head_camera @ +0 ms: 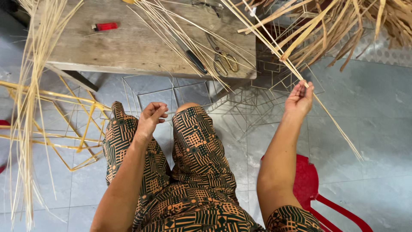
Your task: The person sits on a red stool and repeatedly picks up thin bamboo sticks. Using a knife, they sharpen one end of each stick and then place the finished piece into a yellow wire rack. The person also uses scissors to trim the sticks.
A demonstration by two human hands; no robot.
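Note:
My right hand (pixel 300 99) is raised to the right and pinches a thin pale bamboo strip (pixel 330 120), which slants from the upper middle down to the lower right. My left hand (pixel 152 116) hovers above my left knee with its fingers loosely curled and nothing visible in it. Several more thin strips (pixel 180 34) fan across the wooden table (pixel 128 47) in front of me. I sit with patterned orange and green trousers over my knees.
Scissors (pixel 223 60), a dark-handled knife (pixel 195 60) and a red lighter (pixel 105 26) lie on the table. Wire frames (pixel 180 92) stand under it, a yellow frame (pixel 81 124) at the left. A bundle of strips (pixel 30 107) hangs left, dry leaves (pixel 343 25) upper right, a red stool (pixel 309 184) beneath.

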